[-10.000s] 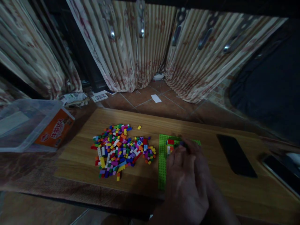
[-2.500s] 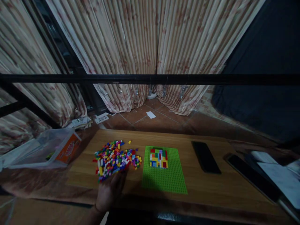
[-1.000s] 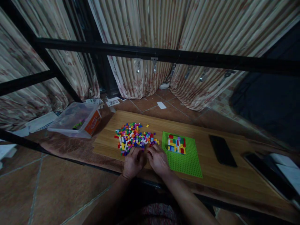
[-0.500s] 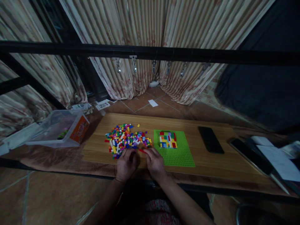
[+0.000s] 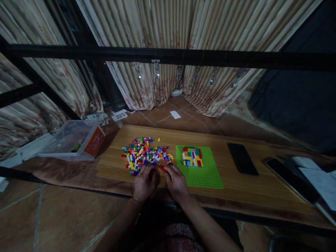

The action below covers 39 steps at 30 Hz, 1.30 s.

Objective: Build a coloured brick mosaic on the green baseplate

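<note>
Between the thumb and fingers of my right hand (image 5: 176,182) is a red building brick (image 5: 163,169), its end pointing left toward the other hand. My left hand (image 5: 145,181) is curled at the near edge of the brick pile (image 5: 141,154); its fingertips come together and hide whatever may be in them. Just right of the pile lies a green studded baseplate (image 5: 204,176). Near its upper left, a block of mixed red, white, yellow, blue and green bricks (image 5: 193,156) is fixed on it.
Everything lies on a wooden board (image 5: 162,134). A black phone (image 5: 242,158) rests right of the baseplate, with another dark device (image 5: 291,180) beyond it. At left stands a clear plastic box (image 5: 63,140) with an orange label. A black bar (image 5: 168,56) crosses behind.
The whole view has shifted slightly, so things appear further right. Both hands stay close together below the pile, and the right still holds the red brick.
</note>
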Each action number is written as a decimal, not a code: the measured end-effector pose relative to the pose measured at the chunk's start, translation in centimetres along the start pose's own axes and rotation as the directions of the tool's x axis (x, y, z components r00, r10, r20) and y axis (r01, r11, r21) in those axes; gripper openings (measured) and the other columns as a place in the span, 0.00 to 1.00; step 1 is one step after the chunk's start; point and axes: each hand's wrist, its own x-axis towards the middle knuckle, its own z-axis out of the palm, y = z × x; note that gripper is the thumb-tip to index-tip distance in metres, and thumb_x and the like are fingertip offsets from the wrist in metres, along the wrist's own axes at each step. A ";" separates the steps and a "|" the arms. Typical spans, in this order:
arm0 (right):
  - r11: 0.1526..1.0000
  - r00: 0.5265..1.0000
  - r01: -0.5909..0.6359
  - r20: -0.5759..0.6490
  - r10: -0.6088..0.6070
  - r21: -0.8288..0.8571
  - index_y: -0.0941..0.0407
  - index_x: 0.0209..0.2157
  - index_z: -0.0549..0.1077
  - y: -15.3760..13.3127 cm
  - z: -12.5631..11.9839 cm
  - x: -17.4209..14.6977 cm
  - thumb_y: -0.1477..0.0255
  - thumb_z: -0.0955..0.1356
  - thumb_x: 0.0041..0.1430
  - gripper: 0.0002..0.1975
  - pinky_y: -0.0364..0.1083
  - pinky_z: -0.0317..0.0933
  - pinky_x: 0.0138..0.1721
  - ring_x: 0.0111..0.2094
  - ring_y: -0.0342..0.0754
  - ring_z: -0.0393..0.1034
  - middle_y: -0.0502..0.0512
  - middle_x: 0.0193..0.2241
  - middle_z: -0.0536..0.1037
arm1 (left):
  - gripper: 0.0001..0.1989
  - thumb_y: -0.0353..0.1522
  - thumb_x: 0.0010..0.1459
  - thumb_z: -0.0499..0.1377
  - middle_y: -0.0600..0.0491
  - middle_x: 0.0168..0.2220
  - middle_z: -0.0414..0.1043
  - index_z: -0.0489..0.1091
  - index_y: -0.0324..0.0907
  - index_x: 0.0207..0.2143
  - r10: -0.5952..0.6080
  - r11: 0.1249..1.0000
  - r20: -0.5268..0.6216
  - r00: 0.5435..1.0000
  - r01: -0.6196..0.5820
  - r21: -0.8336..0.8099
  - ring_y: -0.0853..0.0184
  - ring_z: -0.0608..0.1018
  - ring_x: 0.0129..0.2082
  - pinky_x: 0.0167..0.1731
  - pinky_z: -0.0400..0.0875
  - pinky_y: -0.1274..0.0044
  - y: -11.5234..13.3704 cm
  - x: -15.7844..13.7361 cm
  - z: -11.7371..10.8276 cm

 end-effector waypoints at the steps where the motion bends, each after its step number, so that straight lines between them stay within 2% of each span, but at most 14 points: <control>1: 1.000 1.000 -0.004 -0.004 0.004 0.000 0.54 0.46 0.74 0.0 0.0 0.0 0.77 0.60 0.61 0.15 0.49 0.65 0.48 0.44 0.49 0.70 0.57 0.41 0.76 | 0.06 0.30 0.59 0.53 0.51 0.37 0.73 0.67 0.44 0.39 -0.003 1.000 0.001 1.000 0.003 0.001 0.64 0.76 0.39 0.40 0.72 0.73 0.0 0.0 0.0; 6: 1.000 1.000 -0.007 -0.007 0.007 -0.001 0.54 0.46 0.73 0.0 -0.1 0.0 0.77 0.60 0.61 0.15 0.48 0.64 0.48 0.45 0.49 0.69 0.57 0.41 0.76 | 0.05 0.30 0.59 0.53 0.51 0.37 0.73 0.67 0.44 0.38 0.006 1.000 -0.003 1.000 -0.006 -0.012 0.64 0.76 0.39 0.40 0.72 0.74 0.0 0.0 0.0; 11: 1.000 0.999 -0.011 0.032 0.012 -0.019 0.55 0.43 0.74 -0.3 -0.1 0.4 0.77 0.60 0.61 0.14 0.48 0.65 0.45 0.41 0.50 0.69 0.57 0.37 0.76 | 0.06 0.30 0.59 0.53 0.51 0.37 0.73 0.67 0.44 0.39 0.018 1.000 -0.006 1.000 -0.018 -0.007 0.64 0.76 0.38 0.39 0.72 0.74 0.0 0.0 0.0; 15: 1.000 1.000 -0.016 0.011 0.016 0.018 0.54 0.44 0.74 -1.0 -0.7 0.4 0.75 0.62 0.62 0.13 0.48 0.65 0.45 0.41 0.49 0.70 0.56 0.38 0.77 | 0.05 0.30 0.59 0.54 0.51 0.36 0.73 0.67 0.44 0.38 0.017 1.000 -0.005 1.000 -0.017 -0.004 0.64 0.76 0.37 0.38 0.72 0.74 -0.1 0.0 0.1; 20: 0.998 0.994 -0.067 -0.088 0.068 0.019 0.52 0.44 0.75 -0.6 -3.9 -0.6 0.71 0.61 0.64 0.12 0.50 0.65 0.47 0.43 0.49 0.70 0.56 0.40 0.77 | 0.06 0.29 0.59 0.54 0.52 0.36 0.73 0.67 0.44 0.38 0.027 1.000 -0.014 1.000 -0.028 -0.012 0.65 0.76 0.38 0.40 0.72 0.75 -0.1 0.0 0.1; 23: 0.988 0.974 -0.146 -0.184 0.135 -0.050 0.53 0.42 0.75 1.2 -6.4 -1.7 0.70 0.61 0.64 0.12 0.52 0.64 0.47 0.42 0.51 0.70 0.57 0.39 0.77 | 0.06 0.29 0.58 0.54 0.52 0.36 0.73 0.67 0.44 0.38 0.029 0.999 -0.013 1.000 -0.029 -0.015 0.66 0.75 0.38 0.40 0.72 0.75 -0.1 0.0 0.1; 26: 0.970 0.967 -0.195 -0.190 0.167 -0.142 0.55 0.39 0.76 3.4 -7.9 -3.1 0.68 0.63 0.63 0.11 0.53 0.64 0.46 0.41 0.52 0.69 0.58 0.38 0.77 | 0.06 0.29 0.59 0.54 0.51 0.37 0.73 0.67 0.44 0.39 0.031 0.999 -0.010 0.999 -0.031 -0.011 0.65 0.75 0.38 0.40 0.72 0.74 -0.2 -0.1 0.2; 30: 0.963 0.980 -0.167 -0.139 0.140 -0.213 0.54 0.36 0.77 4.8 -8.0 -4.5 0.67 0.62 0.63 0.12 0.53 0.63 0.46 0.42 0.53 0.68 0.59 0.38 0.76 | 0.05 0.30 0.59 0.54 0.51 0.36 0.73 0.67 0.44 0.38 0.035 0.999 -0.011 0.999 -0.035 0.009 0.65 0.75 0.38 0.39 0.72 0.74 -0.2 0.0 0.2; 36: 0.965 0.982 -0.149 -0.145 0.119 -0.218 0.54 0.34 0.77 4.6 -7.7 -4.7 0.67 0.62 0.64 0.12 0.52 0.63 0.45 0.41 0.52 0.68 0.58 0.38 0.75 | 0.05 0.30 0.60 0.53 0.51 0.36 0.73 0.68 0.44 0.38 0.032 0.999 -0.010 0.999 -0.032 -0.012 0.65 0.76 0.38 0.39 0.72 0.74 0.2 0.0 0.1; 39: 0.969 0.985 -0.120 -0.148 0.088 -0.216 0.54 0.34 0.76 4.8 -7.7 -4.7 0.68 0.63 0.63 0.11 0.52 0.64 0.44 0.41 0.51 0.67 0.57 0.38 0.75 | 0.07 0.30 0.61 0.53 0.51 0.37 0.74 0.68 0.44 0.41 -0.005 1.000 -0.026 1.000 0.006 0.029 0.66 0.76 0.38 0.39 0.72 0.75 1.0 0.7 0.3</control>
